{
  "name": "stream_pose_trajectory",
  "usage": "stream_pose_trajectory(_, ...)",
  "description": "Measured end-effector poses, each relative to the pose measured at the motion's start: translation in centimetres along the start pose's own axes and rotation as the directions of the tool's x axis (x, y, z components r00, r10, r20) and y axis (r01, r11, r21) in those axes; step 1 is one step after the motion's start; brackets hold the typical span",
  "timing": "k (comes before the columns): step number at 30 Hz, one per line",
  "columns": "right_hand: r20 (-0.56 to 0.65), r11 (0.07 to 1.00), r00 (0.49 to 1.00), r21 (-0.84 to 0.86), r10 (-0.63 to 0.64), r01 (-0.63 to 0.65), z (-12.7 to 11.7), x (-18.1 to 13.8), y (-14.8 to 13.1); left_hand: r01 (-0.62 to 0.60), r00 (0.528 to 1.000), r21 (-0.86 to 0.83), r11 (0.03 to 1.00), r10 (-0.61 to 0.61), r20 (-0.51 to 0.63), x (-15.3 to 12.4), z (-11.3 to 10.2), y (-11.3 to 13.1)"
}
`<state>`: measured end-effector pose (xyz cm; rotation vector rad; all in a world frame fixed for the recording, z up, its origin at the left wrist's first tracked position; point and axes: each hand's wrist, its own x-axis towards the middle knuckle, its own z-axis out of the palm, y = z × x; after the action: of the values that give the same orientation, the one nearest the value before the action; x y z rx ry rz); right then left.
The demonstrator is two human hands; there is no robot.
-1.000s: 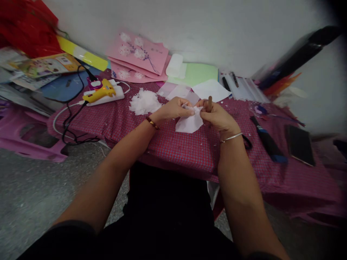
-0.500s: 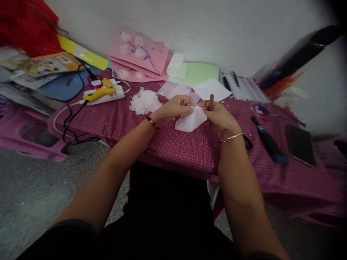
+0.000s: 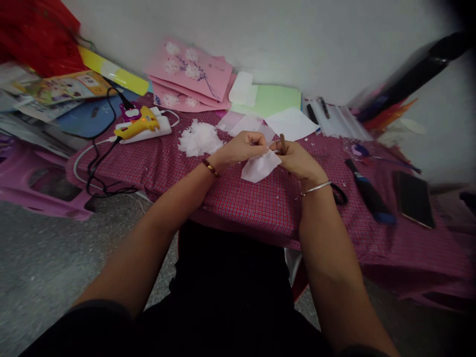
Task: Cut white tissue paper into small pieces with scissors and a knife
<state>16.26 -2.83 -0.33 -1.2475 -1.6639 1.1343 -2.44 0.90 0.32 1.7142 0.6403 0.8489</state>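
Note:
Over the table my left hand [image 3: 250, 147] pinches a thin sheet of white paper [image 3: 259, 168], which hangs down, crumpled at its top. My right hand [image 3: 297, 157] is closed at the paper's right side. From its fingers rises a slim brown stick-like tool [image 3: 282, 143]; its lower part is hidden by the hand, so its kind is unclear. The two hands nearly meet at the paper's upper edge. A loose heap of white paper pieces [image 3: 200, 139] lies to the left of my left hand.
On the checked cloth [image 3: 245, 206] stand a yellow glue gun [image 3: 137, 126] atop a white power strip [image 3: 161, 128], with cables at left. Pink cards [image 3: 197, 74] and green paper [image 3: 278, 99] lie behind. A dark-handled tool [image 3: 368, 193] and a phone-like slab [image 3: 414, 198] are at right.
My right hand has shifted slightly left, and the brown tool has moved left and tilted with it. The hanging paper has narrowed a little. My left hand stays nearly in place.

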Motion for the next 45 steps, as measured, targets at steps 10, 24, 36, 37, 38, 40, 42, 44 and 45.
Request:
stream_pose_trajectory(10, -0.115, 0.998, 0.993, -0.055, -0.021, 0.015, 0.0, -0.2, -0.5, -0.021, 0.997, 0.088, 0.996, 0.014, 0.082, -0.1, -0.8, 0.5)
stream_pose_trajectory(24, -0.071, 0.993, 0.997, -0.117, -0.030, 0.022, -0.1, -0.1, 0.1, 0.008, 0.995, 0.079, 0.997, -0.016, 0.099, 0.5, -0.2, -0.6)
stream_pose_trajectory(36, -0.123, 0.999, 0.992, -0.054, -0.017, 0.010, 0.1, -0.1, 0.0, -0.153, 0.984, 0.086, 0.984, 0.160, -0.077, 0.7, -0.2, -0.6)
stream_pose_trajectory(37, -0.130, 0.999, 0.991, -0.042, -0.016, 0.011, 0.1, 0.0, 0.0, -0.154, 0.983, 0.070, 0.986, 0.160, -0.088, 0.7, -0.2, -0.6)
stream_pose_trajectory(38, -0.135, 1.000, 0.991, -0.029, -0.015, 0.011, 0.1, 0.0, 0.0, -0.145, 0.985, 0.048, 0.988, 0.149, -0.091, 0.7, -0.3, -0.6)
stream_pose_trajectory(40, -0.144, 1.000, 0.989, -0.013, -0.013, 0.011, 0.1, -0.1, -0.3, -0.111, 0.991, -0.007, 0.994, 0.110, -0.078, 0.7, -0.3, -0.6)
stream_pose_trajectory(42, -0.157, 1.000, 0.987, -0.023, -0.012, 0.008, 0.1, -0.2, -0.5, -0.067, 0.997, -0.050, 0.997, 0.065, -0.028, 0.7, -0.4, -0.6)
stream_pose_trajectory(44, -0.164, 0.999, 0.986, -0.032, -0.008, 0.002, 0.1, -0.3, -0.7, -0.035, 0.999, -0.056, 0.998, 0.036, 0.027, 0.7, -0.5, -0.6)
stream_pose_trajectory(45, -0.163, 1.000, 0.987, -0.027, -0.005, 0.001, 0.1, -0.3, -0.8, -0.030, 0.999, -0.047, 0.998, 0.032, 0.042, 0.7, -0.6, -0.6)
